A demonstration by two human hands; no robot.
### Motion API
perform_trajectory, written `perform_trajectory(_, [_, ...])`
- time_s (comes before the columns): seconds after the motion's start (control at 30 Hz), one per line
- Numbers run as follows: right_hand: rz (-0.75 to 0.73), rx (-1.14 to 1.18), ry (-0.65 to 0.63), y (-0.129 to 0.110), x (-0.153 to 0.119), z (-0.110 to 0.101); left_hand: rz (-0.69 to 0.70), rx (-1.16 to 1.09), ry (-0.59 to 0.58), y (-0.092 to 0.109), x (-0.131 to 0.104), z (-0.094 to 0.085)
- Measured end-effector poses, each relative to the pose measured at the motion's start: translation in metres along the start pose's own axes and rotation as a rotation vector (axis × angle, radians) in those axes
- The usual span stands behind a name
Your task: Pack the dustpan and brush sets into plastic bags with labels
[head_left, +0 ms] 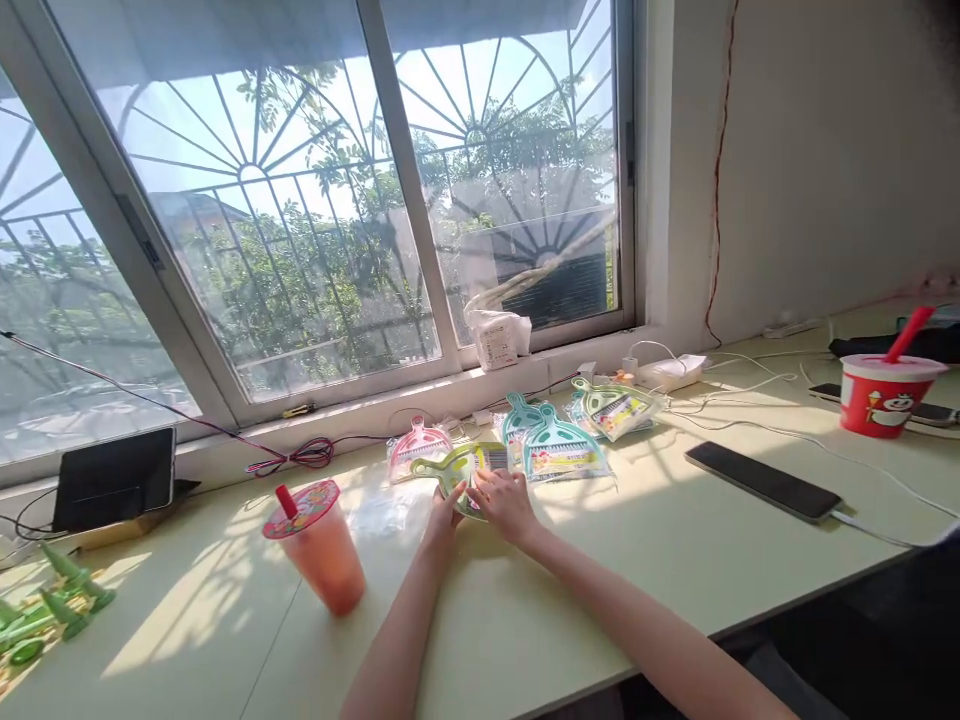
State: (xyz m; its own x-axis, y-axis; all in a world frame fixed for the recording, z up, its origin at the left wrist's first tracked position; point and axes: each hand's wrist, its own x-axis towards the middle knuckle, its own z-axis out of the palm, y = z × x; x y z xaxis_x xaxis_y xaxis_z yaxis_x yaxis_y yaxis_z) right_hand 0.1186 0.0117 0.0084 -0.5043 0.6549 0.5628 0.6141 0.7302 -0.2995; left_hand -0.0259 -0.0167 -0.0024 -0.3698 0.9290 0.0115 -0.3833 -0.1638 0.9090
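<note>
A yellow-green dustpan-shaped item [450,467] with a printed label is held just above the table's middle. My left hand [445,508] grips its lower left edge, the fingers partly hidden behind it. Across its right side lies my right hand [504,500], fingers bent onto the face near the label. Behind it to the left is a pink item of the same shape [420,448] in clear wrap. Teal wrapped ones [561,446] lie just to the right, and a green one [611,405] rests farther back. Clear plastic film [381,512] is on the table left of my hands.
An orange drink cup [326,560] stands at left, near my left forearm. Rightward are a charging phone [763,482], a red cup [881,400] and white cables. A tablet [112,478] and green cone-shaped pieces [71,590] are far left. The window [300,240] borders the table.
</note>
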Motion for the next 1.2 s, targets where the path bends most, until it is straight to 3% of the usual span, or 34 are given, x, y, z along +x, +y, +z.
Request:
perform_trajectory(0.17, [-0.031,0.045,-0.087,-0.002,-0.004,-0.015,0.014,0.082,0.015,0.002,-0.004,-0.003])
perform_trajectory(0.7, [0.122,0.223,0.023,0.018,0.001,0.0,0.07,0.107,-0.046,0.007,-0.002,-0.001])
perform_trajectory(0.77, [0.167,0.293,0.088,0.019,0.003,0.005,0.085,0.085,-0.059,0.007,-0.002,0.001])
perform_trajectory(0.9, [0.371,0.622,0.314,0.025,0.01,0.015,0.106,0.027,-0.064,0.008,-0.004,0.006])
perform_trajectory(0.97, [0.469,0.915,0.274,0.029,0.013,0.018,0.09,0.029,-0.079,0.008,-0.005,0.01])
perform_trajectory(1.07, [0.559,1.276,0.117,0.035,0.016,0.018,0.063,0.051,-0.091,0.007,-0.006,0.012])
perform_trajectory(1.2, [0.63,1.423,0.121,0.035,0.016,0.012,0.061,0.061,-0.061,0.006,-0.006,0.012])
